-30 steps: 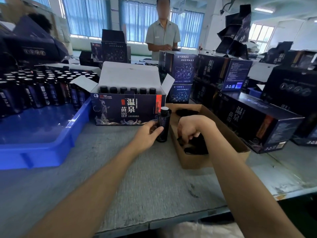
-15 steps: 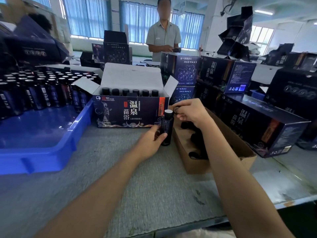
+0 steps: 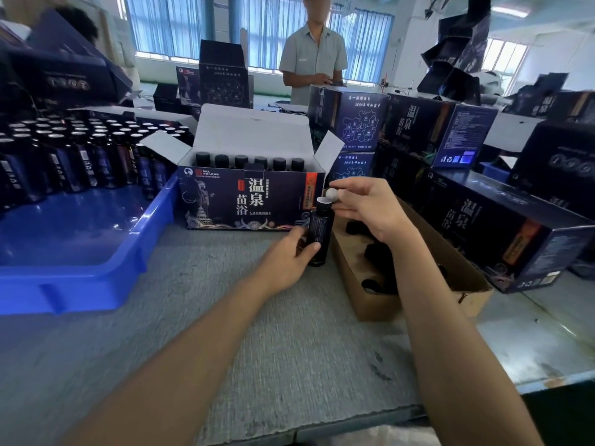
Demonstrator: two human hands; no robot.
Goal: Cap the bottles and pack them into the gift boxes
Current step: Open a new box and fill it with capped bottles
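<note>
Our left hand grips the bottle, which stands upright on the table. Our right hand pinches a cap just above the bottle's mouth; we cannot tell whether they touch. Behind the bottle sits the open gift box, holding capped bottles. A carton lies just right of the bottle, a blue tray well left.

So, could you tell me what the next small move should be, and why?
Probably turn the cap over and set it onto the neck of the bottle. The right hand pinches it beside the uncapped mouth, pale inside toward the camera, while the left hand grips the bottle upright.
</note>
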